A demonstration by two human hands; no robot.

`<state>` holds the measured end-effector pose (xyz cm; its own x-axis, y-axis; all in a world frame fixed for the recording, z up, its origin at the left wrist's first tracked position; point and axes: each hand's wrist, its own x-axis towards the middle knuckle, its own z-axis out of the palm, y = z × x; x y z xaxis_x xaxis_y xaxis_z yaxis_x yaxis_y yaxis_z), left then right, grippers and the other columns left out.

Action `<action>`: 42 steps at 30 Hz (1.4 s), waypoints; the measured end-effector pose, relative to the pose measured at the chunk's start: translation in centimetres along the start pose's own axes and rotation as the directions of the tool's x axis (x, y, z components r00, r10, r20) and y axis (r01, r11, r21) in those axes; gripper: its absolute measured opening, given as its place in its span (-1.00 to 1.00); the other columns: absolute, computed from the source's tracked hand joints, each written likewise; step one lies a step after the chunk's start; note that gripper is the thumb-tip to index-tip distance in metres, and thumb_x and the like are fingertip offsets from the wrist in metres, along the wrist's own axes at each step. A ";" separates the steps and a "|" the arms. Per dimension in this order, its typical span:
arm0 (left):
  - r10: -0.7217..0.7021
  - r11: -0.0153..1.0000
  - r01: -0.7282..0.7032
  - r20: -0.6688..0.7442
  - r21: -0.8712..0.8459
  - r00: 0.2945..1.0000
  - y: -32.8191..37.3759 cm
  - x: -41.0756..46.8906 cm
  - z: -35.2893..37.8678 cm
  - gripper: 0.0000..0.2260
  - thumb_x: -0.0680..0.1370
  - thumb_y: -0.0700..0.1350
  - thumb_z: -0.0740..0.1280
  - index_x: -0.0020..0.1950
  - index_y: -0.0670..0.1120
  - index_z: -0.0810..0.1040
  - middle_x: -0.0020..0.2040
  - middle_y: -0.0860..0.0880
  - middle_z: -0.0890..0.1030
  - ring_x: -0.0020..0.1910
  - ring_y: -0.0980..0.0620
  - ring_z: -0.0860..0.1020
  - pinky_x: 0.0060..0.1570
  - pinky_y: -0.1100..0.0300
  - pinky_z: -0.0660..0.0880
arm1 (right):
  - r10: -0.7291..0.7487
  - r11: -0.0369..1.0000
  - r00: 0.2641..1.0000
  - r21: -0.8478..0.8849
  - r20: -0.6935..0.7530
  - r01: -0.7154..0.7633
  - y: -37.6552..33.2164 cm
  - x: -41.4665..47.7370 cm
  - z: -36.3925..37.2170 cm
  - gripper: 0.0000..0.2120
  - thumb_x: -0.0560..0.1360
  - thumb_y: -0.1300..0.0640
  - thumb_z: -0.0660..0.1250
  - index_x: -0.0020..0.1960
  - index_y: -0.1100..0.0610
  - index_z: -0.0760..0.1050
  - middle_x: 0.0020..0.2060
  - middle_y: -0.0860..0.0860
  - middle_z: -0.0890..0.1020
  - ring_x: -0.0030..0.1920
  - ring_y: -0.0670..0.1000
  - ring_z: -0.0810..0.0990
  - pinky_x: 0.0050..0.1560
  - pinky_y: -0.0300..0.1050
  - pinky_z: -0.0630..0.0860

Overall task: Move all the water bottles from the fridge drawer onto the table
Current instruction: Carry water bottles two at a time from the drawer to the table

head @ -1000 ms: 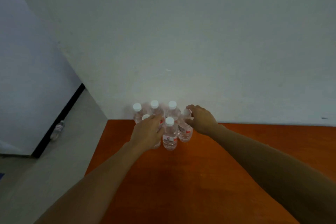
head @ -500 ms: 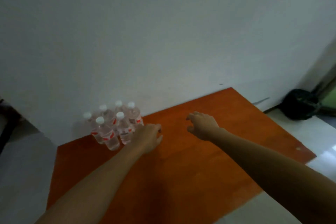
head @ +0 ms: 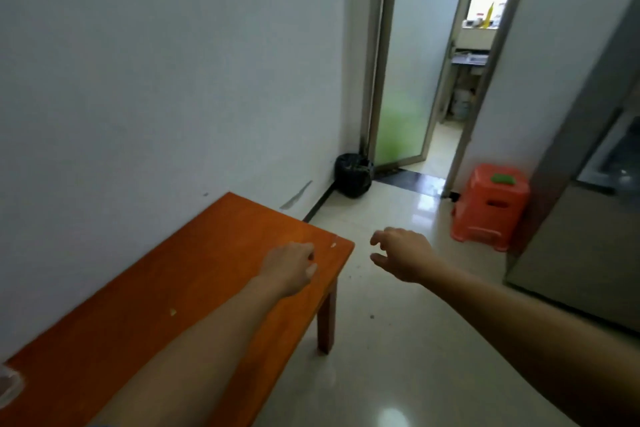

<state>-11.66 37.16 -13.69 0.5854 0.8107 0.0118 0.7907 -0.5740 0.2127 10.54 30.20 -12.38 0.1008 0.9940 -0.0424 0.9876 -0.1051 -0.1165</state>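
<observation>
Hands have swung right to table (head: 207, 253) corner: I see L hand (head: 289, 267) center-frame loosely curled, R hand (head: 401, 253) right of it spread, both empty.

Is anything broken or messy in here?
Only little things. A grey scrape marks the wall low down, just past the far end of the table. The table top has two pale marks, one by its far corner. A few dark specks lie on the floor beside it.
</observation>
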 end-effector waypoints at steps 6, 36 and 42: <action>0.188 0.981 -0.185 0.045 -0.052 0.981 15.6 9.3 4.2 -0.75 0.55 0.10 0.25 0.15 0.03 0.49 0.02 -0.03 0.60 -0.05 -0.04 0.57 -0.01 0.02 0.55 | 0.229 0.973 0.973 0.001 -0.027 -0.229 17.7 -4.4 -2.4 -0.66 0.52 -0.14 0.27 0.25 -0.06 0.48 0.15 -0.02 0.60 0.12 0.07 0.57 0.02 -0.09 0.47; 0.784 0.606 -0.790 0.239 -0.096 0.573 61.0 52.5 16.1 -0.84 0.50 0.02 0.22 0.00 0.01 0.50 -0.03 -0.07 0.62 -0.06 -0.12 0.58 -0.08 0.02 0.54 | 0.851 0.519 0.525 0.207 -0.026 -0.830 69.0 -4.4 -4.6 -0.65 0.52 -0.15 0.29 0.25 -0.04 0.50 0.13 -0.05 0.63 0.12 0.02 0.58 0.04 -0.11 0.48; 0.775 0.620 -0.782 0.210 -0.065 0.596 70.2 59.3 17.8 -0.83 0.50 0.03 0.24 0.02 0.01 0.50 0.01 -0.09 0.63 0.01 -0.14 0.58 -0.08 0.04 0.51 | 0.854 0.516 0.515 0.260 -0.074 -0.816 81.6 -3.0 -6.4 -0.67 0.52 -0.11 0.31 0.22 -0.01 0.52 0.09 -0.03 0.64 0.08 0.01 0.60 -0.01 -0.11 0.48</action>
<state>81.75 42.87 -15.45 0.9993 0.0147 -0.0332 0.0206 -0.9822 0.1866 91.57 18.80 -15.44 0.9040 0.4249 -0.0477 0.3957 -0.8736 -0.2834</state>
